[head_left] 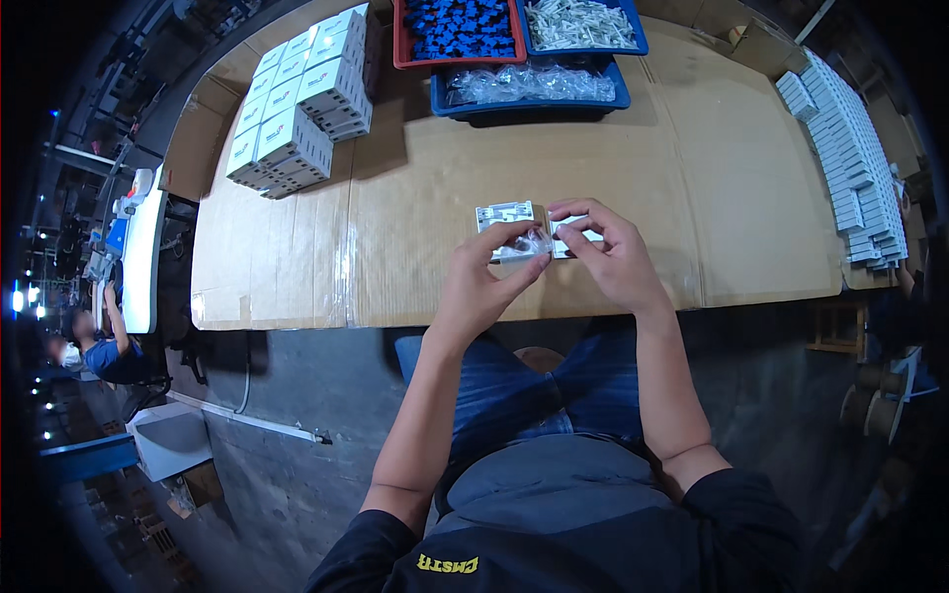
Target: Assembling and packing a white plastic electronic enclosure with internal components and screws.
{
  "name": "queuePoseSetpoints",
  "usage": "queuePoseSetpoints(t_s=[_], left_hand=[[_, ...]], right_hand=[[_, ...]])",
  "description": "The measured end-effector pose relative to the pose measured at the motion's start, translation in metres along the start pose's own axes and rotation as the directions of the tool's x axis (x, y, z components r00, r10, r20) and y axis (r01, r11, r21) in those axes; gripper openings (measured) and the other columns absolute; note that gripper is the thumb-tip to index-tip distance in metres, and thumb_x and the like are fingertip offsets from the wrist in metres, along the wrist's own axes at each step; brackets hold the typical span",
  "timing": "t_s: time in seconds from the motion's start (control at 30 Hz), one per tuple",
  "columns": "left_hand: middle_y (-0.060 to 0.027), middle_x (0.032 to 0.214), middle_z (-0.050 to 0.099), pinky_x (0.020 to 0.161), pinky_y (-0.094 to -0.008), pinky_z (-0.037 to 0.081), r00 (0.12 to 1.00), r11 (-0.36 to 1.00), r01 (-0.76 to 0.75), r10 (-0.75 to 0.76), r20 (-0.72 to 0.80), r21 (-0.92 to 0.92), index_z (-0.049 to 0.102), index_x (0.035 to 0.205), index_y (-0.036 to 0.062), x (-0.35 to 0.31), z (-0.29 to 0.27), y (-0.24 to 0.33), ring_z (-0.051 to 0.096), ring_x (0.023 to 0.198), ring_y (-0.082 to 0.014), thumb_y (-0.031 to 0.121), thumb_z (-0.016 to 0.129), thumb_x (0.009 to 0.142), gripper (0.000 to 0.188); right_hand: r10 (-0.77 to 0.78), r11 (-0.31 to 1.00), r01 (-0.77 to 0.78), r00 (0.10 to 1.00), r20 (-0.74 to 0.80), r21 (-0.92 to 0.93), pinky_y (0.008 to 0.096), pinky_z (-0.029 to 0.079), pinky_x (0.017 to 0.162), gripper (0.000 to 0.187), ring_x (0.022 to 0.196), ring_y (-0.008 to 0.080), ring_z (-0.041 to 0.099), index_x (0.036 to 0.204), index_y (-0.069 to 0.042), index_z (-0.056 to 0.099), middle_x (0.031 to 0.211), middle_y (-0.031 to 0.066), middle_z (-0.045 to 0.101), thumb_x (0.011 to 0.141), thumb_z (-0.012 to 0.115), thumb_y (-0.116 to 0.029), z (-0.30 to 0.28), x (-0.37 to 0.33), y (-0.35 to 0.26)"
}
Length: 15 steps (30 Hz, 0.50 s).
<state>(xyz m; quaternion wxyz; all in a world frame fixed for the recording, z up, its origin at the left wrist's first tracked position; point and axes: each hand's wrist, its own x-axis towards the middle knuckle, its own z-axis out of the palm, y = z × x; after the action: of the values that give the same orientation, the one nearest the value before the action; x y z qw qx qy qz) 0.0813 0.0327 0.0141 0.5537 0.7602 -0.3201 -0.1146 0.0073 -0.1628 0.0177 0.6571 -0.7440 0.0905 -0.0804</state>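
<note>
My left hand is closed in a pinch, thumb and forefinger on a clear plastic piece. This piece is held at the near side of an open white plastic housing, whose inner parts show as grey and white shapes. My right hand has its thumb and fingers bent together just right of the clear piece. Whatever lies between those fingertips is too small to make out. Under the right fingers a second white plastic part rests on the cardboard, partly covered by the hand.
Stacked white boxes stand at the far left. At the back are a red bin of blue parts, a blue bin of whitish parts and another blue bin of clear pieces. Rows of white units line the right side.
</note>
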Motion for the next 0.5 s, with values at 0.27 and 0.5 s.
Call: queuePoseSetpoints(t_s=[0.27,0.5], left_hand=[[-0.0123,0.114,0.075,0.099,-0.0335,0.055,0.842,0.588,0.527,-0.264,0.47,-0.614,0.069,0.126,-0.0008,-0.007,0.001,-0.019,0.072,0.106,-0.0209,0.028,0.064,0.105,0.036],[-0.012,0.109,0.075,0.094,-0.0362,0.058,0.764,0.399,0.639,-0.231,0.602,-0.658,0.067,0.125,0.0011,-0.011,0.012,-0.043,0.073,0.097,-0.0208,0.034,0.064,0.104,0.039]], right_hand=[[-0.01,0.983,-0.059,0.93,0.368,0.176,0.0269,0.052,0.079,0.043,0.09,0.0114,0.064,0.117,0.001,0.071,0.121,0.0104,0.069,0.11,0.052,-0.037,-0.006,-0.001,0.011],[0.039,0.988,-0.113,0.837,0.546,0.102,0.0245,0.051,0.075,0.067,0.08,0.0081,0.061,0.139,-0.004,0.064,0.088,0.0018,0.068,0.108,0.045,-0.059,-0.005,-0.002,0.014]])
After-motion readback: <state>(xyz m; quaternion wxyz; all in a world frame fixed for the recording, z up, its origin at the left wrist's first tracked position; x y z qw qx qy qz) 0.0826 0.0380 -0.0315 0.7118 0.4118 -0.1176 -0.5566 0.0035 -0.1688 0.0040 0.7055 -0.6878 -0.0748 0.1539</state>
